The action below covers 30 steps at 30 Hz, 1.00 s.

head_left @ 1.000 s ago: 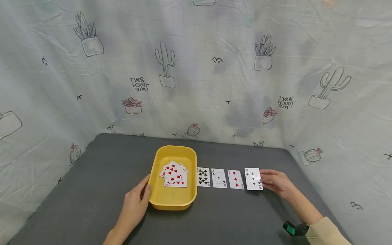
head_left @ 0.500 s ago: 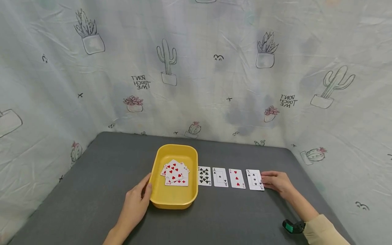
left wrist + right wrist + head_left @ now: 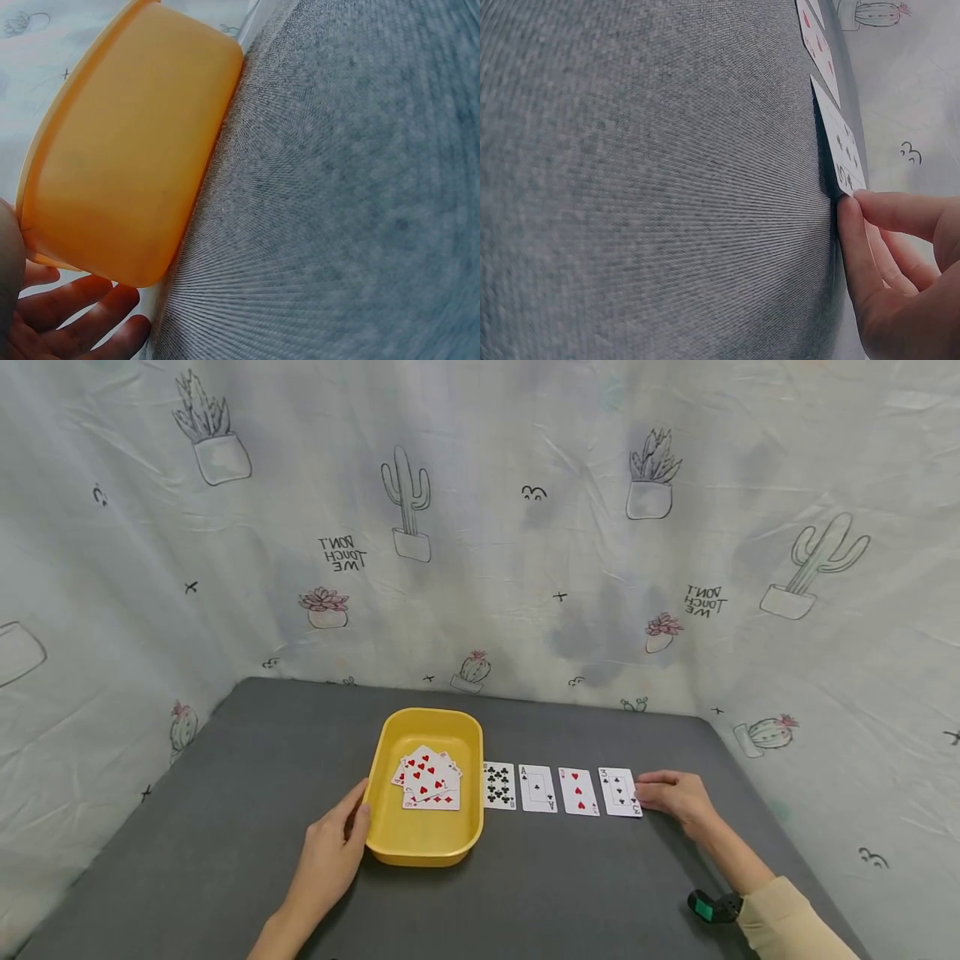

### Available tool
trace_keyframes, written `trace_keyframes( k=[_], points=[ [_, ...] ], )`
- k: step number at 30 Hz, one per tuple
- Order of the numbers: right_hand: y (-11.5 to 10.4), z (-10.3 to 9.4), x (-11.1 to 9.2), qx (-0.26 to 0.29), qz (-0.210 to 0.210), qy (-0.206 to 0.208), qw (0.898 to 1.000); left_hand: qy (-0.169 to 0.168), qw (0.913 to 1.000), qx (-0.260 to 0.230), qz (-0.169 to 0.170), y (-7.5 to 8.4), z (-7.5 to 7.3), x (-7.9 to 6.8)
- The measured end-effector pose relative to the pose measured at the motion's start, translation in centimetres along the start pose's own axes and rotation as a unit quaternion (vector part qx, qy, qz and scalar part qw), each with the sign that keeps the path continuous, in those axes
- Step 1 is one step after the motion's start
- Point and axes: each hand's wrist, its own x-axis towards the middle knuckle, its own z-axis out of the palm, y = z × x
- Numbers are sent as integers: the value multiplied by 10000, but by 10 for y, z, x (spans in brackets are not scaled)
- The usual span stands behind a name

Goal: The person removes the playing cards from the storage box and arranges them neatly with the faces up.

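A yellow plastic tray (image 3: 423,837) stands on the table with several red-suited playing cards (image 3: 427,777) in a loose pile inside. My left hand (image 3: 330,856) rests against its left side, thumb and forefinger at the rim. The left wrist view shows relaxed fingers (image 3: 90,315) beside the tray's outer wall. To the right of the tray, face-up cards run in a row: a clubs card (image 3: 498,786), a black ace (image 3: 537,788) and a three of hearts (image 3: 578,791). At the row's right end, my right hand (image 3: 678,802) pinches a black three (image 3: 840,142) by its near corner, slightly tilted.
A dark grey cloth covers the table (image 3: 525,893). A pale curtain (image 3: 480,543) printed with cacti hangs behind and at both sides. Below my right forearm is a black wristband (image 3: 716,907) with a green patch.
My right hand has lowered the black three from above the table to the right end of the row. The left hand stays at the tray; the head view has shifted slightly.
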Motion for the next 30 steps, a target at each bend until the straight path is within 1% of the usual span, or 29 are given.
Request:
trace_keyframes(
  k=[4, 14, 22, 30],
  points=[
    [-1, 0, 0, -164, -74, -46, 9998, -15, 10000, 33, -50, 1, 0, 0],
    [-3, -2, -2, -439, -2, -40, 9990, -72, 9999, 57, -128, 6, -1, 1],
    [-9, -3, -7, -382, 99, -71, 9992, -140, 9996, 32, -241, 7, 0, 1],
    [-12, -1, -12, -228, 23, -148, 9996, -154, 9994, 56, -304, 5, 0, 2]
  ],
)
